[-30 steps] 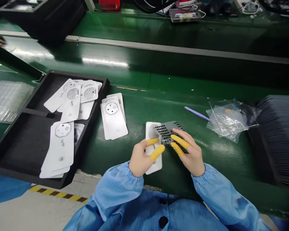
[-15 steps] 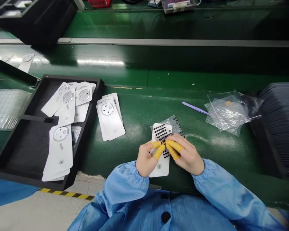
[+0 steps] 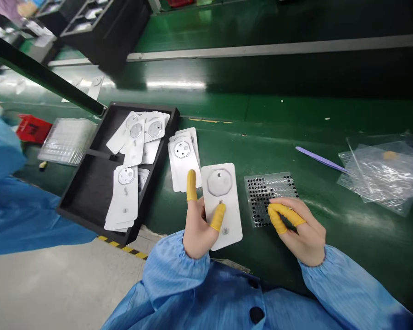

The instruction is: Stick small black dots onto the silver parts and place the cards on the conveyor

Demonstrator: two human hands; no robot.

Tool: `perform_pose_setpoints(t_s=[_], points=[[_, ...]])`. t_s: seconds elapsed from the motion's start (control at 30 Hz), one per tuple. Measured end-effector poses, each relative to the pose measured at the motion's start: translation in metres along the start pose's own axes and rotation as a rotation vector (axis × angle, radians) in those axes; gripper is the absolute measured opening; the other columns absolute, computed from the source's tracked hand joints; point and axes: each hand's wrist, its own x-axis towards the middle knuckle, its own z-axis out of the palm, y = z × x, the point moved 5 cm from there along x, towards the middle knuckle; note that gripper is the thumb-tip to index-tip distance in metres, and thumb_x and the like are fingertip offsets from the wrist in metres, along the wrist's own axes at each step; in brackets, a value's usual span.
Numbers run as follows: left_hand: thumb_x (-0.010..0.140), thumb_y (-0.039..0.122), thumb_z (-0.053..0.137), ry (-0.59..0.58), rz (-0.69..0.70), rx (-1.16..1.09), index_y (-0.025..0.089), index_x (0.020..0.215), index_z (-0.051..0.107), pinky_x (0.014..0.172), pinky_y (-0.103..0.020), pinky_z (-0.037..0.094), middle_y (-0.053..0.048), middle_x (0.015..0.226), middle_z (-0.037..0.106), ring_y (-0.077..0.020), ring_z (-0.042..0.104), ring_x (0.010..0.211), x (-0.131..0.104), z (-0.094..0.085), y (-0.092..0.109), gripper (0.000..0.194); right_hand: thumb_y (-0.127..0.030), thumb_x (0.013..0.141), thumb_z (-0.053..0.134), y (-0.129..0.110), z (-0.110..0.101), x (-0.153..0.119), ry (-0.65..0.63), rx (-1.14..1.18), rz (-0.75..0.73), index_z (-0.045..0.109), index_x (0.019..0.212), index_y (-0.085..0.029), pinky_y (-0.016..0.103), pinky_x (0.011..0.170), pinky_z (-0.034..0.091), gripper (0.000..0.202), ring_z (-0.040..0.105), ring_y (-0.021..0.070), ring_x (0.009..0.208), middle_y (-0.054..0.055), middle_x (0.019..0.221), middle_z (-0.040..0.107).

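A white card point(image 3: 232, 217) with an octagonal outline lies slightly tilted in front of me. My left hand point(image 3: 201, 222) grips its left edge, the yellow-covered thumb on top and the index finger stretched out toward a small pile of white cards point(image 3: 185, 160). To the right, a clear sheet of black dots point(image 3: 259, 190) rests on the green surface. My right hand point(image 3: 298, 227) is at the sheet's lower right, its yellow-covered thumb and index fingertip pinched together; whatever may be between them is too small to make out.
A black tray point(image 3: 86, 208) with white cards stands at the left. Purple tweezers point(image 3: 320, 159) and clear plastic bags point(image 3: 382, 172) lie at the right. A person's blue sleeve point(image 3: 30, 220) reaches in at the far left, near a red box point(image 3: 33, 129).
My hands have moved apart. The card is now at the left, off the dotted sheet, which lies flat beside it. The view has shifted leftward, showing the red box.
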Motion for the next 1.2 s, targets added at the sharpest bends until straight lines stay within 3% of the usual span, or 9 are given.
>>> perform_pose_setpoints(t_s=[0.07,0.13,0.2,0.3,0.43,0.6,0.73,0.93,1.2], points=[[0.088,0.019,0.058,-0.062,0.014,-0.025,0.031,0.149,-0.008,0.070,-0.031,0.060,-0.008,0.110,0.070,-0.0199,0.072,0.082,-0.010,0.012,0.009,0.090,-0.005,0.078,0.065,-0.020,-0.006,0.009,0.014,-0.016,-0.049,0.063,0.105,-0.023,0.034,0.073,0.056,0.033,0.066,0.0193,0.084,0.006,0.091,0.069],[0.088,0.016,0.058,-0.125,0.042,-0.027,0.032,0.149,0.008,0.070,-0.029,0.060,-0.007,0.112,0.070,-0.0200,0.072,0.084,-0.018,0.026,0.016,0.081,-0.006,0.078,0.065,-0.035,-0.010,0.016,-0.001,-0.020,-0.048,0.062,0.109,-0.021,0.032,0.074,0.057,0.035,0.066,0.0186,0.086,0.006,0.091,0.070],[0.087,0.014,0.058,-0.173,0.080,-0.023,0.032,0.145,0.025,0.079,-0.029,0.059,-0.005,0.119,0.067,-0.0207,0.070,0.094,-0.023,0.038,0.022,0.070,-0.007,0.079,0.065,-0.041,-0.012,0.017,-0.045,-0.014,-0.011,0.060,0.114,-0.020,0.032,0.078,0.057,0.038,0.065,0.0187,0.091,0.006,0.096,0.069],[0.085,0.011,0.059,-0.206,0.122,0.015,0.029,0.141,0.036,0.094,-0.032,0.053,-0.005,0.129,0.061,-0.0226,0.063,0.110,-0.025,0.046,0.025,0.063,-0.008,0.081,0.063,-0.042,-0.014,0.013,-0.098,-0.002,0.006,0.058,0.120,-0.021,0.035,0.088,0.055,0.042,0.064,0.0193,0.097,0.005,0.104,0.069],[0.085,0.013,0.060,-0.233,0.129,0.080,0.027,0.140,0.037,0.093,-0.031,0.054,-0.006,0.130,0.060,-0.0228,0.063,0.110,-0.025,0.047,0.021,0.061,-0.006,0.083,0.057,-0.044,-0.018,0.014,-0.169,-0.003,-0.058,0.052,0.127,-0.019,0.035,0.100,0.049,0.046,0.065,0.0174,0.098,0.005,0.108,0.069],[0.084,0.015,0.062,-0.174,0.163,0.101,0.027,0.138,0.040,0.095,-0.034,0.053,-0.007,0.127,0.062,-0.0243,0.064,0.110,-0.027,0.046,0.017,0.059,-0.006,0.086,0.048,-0.049,-0.017,0.010,-0.273,-0.119,-0.144,0.041,0.139,-0.014,0.038,0.105,0.044,0.054,0.058,0.0207,0.117,0.011,0.120,0.065],[0.086,0.015,0.059,-0.150,0.205,0.091,0.025,0.140,0.037,0.095,-0.034,0.053,-0.010,0.131,0.059,-0.0254,0.062,0.114,-0.029,0.050,0.019,0.059,-0.007,0.085,0.049,-0.051,-0.013,0.001,-0.231,-0.164,-0.201,0.036,0.141,-0.006,0.042,0.103,0.046,0.057,0.050,0.0258,0.127,0.019,0.127,0.059],[0.085,0.016,0.059,-0.112,0.328,0.129,0.023,0.142,0.034,0.090,-0.032,0.056,-0.012,0.129,0.061,-0.0245,0.065,0.109,-0.033,0.052,0.022,0.063,-0.006,0.081,0.056,-0.053,-0.015,0.002,-0.137,-0.093,-0.242,0.044,0.135,-0.002,0.045,0.097,0.051,0.055,0.054,0.0294,0.121,0.023,0.129,0.056],[0.082,0.008,0.057,-0.126,0.341,0.216,0.020,0.142,0.035,0.092,-0.031,0.055,-0.012,0.135,0.056,-0.0246,0.062,0.114,-0.031,0.053,0.020,0.065,0.001,0.077,0.048,-0.055,-0.007,0.003,-0.272,-0.121,-0.228,0.038,0.137,0.001,0.053,0.102,0.048,0.060,0.038,0.0360,0.134,0.024,0.147,0.034]])
